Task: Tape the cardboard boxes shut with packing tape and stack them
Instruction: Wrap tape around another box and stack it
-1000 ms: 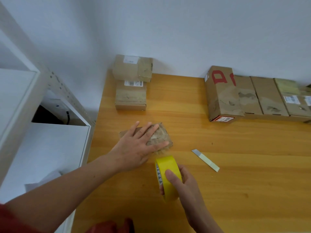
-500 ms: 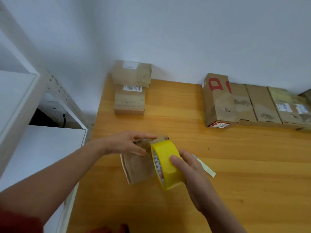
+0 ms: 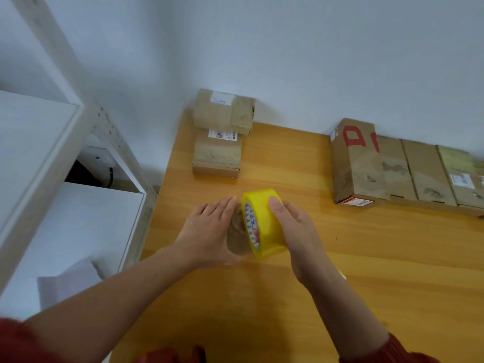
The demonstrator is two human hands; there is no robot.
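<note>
While the right hand [image 3: 298,231] grips the yellow packing tape roll [image 3: 264,218], thumb curled over the outer band and a fingertip showing through the core, we log the left hand [image 3: 207,231] as flat. Its fingers are straight and together, laid over the small cardboard box [image 3: 235,242]. That box sits on the wooden table [image 3: 366,258] near the left edge. It is mostly hidden between the two hands, with the roll pressed right against its side. We cannot see a free strip of tape or where it meets the cardboard.

Progress, as we judge it:
- Done: two boxes are stacked at the back left corner against the wall, the upper box [image 3: 222,111] resting on the lower box [image 3: 217,155]. Both show glossy tape across the faces towards us, so we count them as sealed and placed.
- In hand: the small box, which we take to be mid-taping. We cannot tell how many seams are closed.
- Left: a row of boxes [image 3: 424,171] lies side by side along the wall on the right, led by the red-lettered box [image 3: 356,163]. Their surfaces look scuffed and patched. We cannot tell whether fresh tape is on them, and none is stacked.

We estimate the task is well short of half done. A white shelving unit [image 3: 39,142] stands left of the table.
</note>
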